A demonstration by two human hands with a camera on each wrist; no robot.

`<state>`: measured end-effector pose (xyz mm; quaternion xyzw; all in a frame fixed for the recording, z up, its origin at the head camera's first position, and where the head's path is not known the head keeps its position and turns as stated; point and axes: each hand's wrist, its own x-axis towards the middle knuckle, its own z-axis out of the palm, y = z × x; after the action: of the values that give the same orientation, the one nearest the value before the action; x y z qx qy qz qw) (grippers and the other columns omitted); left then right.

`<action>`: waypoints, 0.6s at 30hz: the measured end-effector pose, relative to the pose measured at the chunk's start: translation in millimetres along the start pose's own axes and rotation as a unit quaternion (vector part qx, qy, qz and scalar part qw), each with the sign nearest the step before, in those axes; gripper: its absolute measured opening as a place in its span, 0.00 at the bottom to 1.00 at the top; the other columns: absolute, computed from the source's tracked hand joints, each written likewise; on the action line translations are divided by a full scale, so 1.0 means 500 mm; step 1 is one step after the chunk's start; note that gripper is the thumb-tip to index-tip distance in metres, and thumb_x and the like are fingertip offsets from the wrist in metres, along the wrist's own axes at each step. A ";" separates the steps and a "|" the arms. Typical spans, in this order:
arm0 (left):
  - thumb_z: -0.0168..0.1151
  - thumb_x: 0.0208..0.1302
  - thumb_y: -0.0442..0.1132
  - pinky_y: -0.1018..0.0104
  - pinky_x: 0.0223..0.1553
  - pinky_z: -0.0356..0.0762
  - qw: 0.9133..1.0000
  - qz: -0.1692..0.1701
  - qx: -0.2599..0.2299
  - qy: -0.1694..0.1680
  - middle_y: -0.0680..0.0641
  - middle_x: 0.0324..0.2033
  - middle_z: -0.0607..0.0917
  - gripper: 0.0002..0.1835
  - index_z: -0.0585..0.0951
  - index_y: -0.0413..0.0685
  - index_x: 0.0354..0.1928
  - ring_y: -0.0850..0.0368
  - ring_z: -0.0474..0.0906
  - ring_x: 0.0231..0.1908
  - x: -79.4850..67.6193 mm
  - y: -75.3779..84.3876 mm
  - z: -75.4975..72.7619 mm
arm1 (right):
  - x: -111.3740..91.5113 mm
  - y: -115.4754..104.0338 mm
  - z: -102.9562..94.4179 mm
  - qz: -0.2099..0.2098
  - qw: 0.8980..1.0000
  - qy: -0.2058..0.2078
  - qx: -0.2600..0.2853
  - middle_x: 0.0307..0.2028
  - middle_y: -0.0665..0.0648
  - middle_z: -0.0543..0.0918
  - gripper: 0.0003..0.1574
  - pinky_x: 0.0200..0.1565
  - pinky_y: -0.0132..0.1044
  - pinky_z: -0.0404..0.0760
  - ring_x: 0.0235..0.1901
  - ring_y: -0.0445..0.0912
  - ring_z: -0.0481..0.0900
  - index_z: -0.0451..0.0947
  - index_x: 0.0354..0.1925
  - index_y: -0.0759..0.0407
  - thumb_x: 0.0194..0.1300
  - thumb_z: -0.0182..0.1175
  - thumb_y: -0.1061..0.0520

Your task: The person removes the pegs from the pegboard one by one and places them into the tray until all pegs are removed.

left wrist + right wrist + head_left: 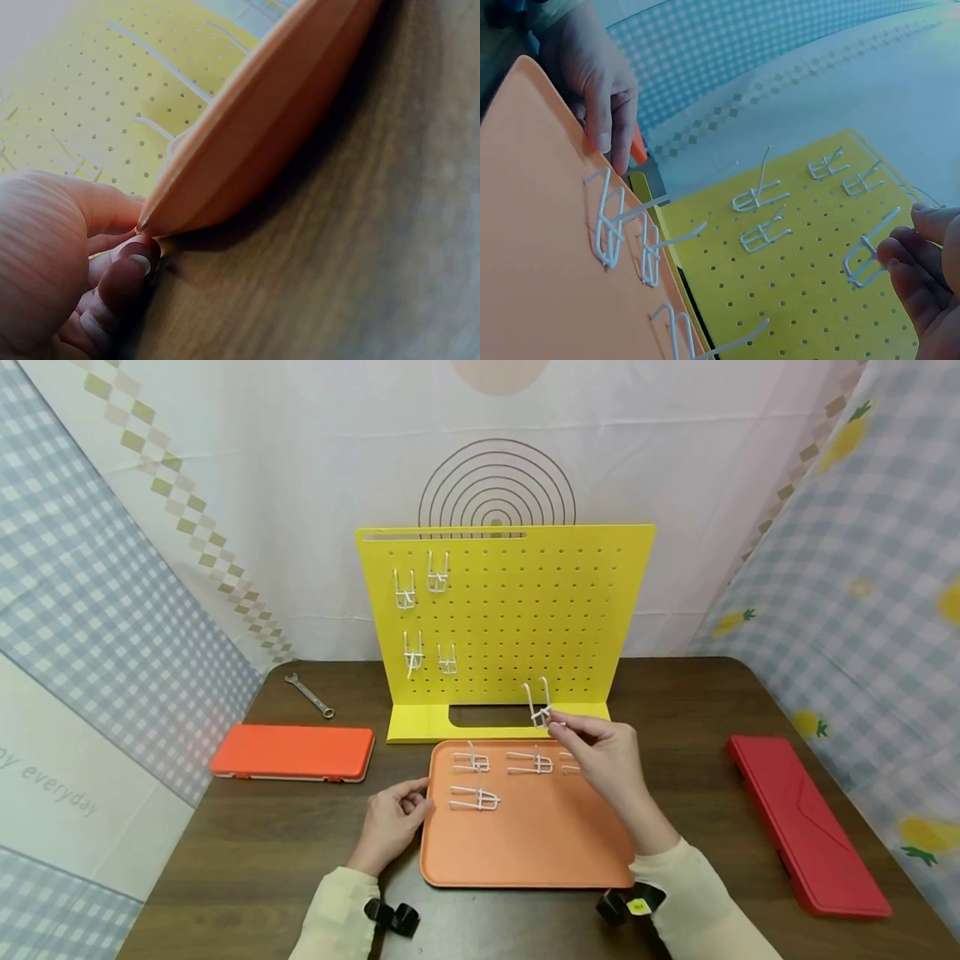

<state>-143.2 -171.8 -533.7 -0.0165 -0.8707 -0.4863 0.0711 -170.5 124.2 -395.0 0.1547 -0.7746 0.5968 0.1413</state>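
My right hand [611, 764] pinches a white wire pegboard hook [540, 717] between thumb and fingers, its two prongs pointing up. The raised hook is above the far edge of the orange tray [525, 852] and in front of the yellow pegboard [517, 610]. Several similar hooks [476, 801] lie in the tray's far part, one partly hidden behind the right hand. On the board's left side hang several more hooks [406, 598]. At the tray's left rim, my left hand [393, 822] grips the edge; the left wrist view shows fingertips [127, 274] against the rim.
An orange-red flat case [292, 752] lies left of the tray, with a wrench [309, 696] behind it. A red case [806, 827] sits at the right of the wooden table [690, 718]. Patterned cloth [315, 510] hangs behind and on both sides.
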 end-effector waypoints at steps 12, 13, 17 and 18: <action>0.68 0.57 0.33 0.71 0.25 0.72 1.000 0.006 0.003 0.006 0.54 0.25 0.81 0.15 0.85 0.42 0.48 0.63 0.74 0.23 0.001 0.004 0.000 | -0.019 -0.004 -0.015 -0.091 0.993 0.031 -0.065 0.36 0.60 0.83 0.09 0.29 0.26 0.78 0.29 0.41 0.80 0.86 0.38 0.69 0.56 0.67 0.70; 0.68 0.57 0.33 0.71 0.25 0.72 1.000 0.006 0.003 0.007 0.54 0.25 0.81 0.15 0.85 0.42 0.48 0.63 0.73 0.23 0.001 0.004 0.000 | -0.020 -0.006 -0.018 -0.091 0.993 0.031 -0.068 0.36 0.59 0.84 0.09 0.29 0.26 0.78 0.29 0.41 0.80 0.86 0.38 0.69 0.56 0.67 0.70; 0.68 0.57 0.32 0.71 0.25 0.72 1.000 0.007 0.004 0.007 0.54 0.25 0.81 0.15 0.85 0.42 0.47 0.63 0.73 0.23 0.001 0.005 0.000 | -0.020 -0.009 -0.030 -0.096 0.992 0.021 -0.081 0.35 0.59 0.85 0.10 0.29 0.26 0.77 0.29 0.40 0.80 0.85 0.40 0.70 0.56 0.66 0.71; 0.68 0.57 0.32 0.71 0.25 0.72 1.000 0.007 0.004 0.007 0.54 0.25 0.81 0.15 0.85 0.42 0.47 0.63 0.73 0.23 0.001 0.005 0.000 | -0.020 -0.009 -0.032 -0.099 0.991 0.018 -0.088 0.35 0.59 0.86 0.10 0.29 0.26 0.78 0.29 0.40 0.81 0.86 0.39 0.70 0.56 0.66 0.71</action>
<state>-143.2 -170.4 -531.6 -0.0188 -0.8720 -0.4824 0.0810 -159.1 139.2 -390.9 0.2071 -0.8021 0.5121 0.2268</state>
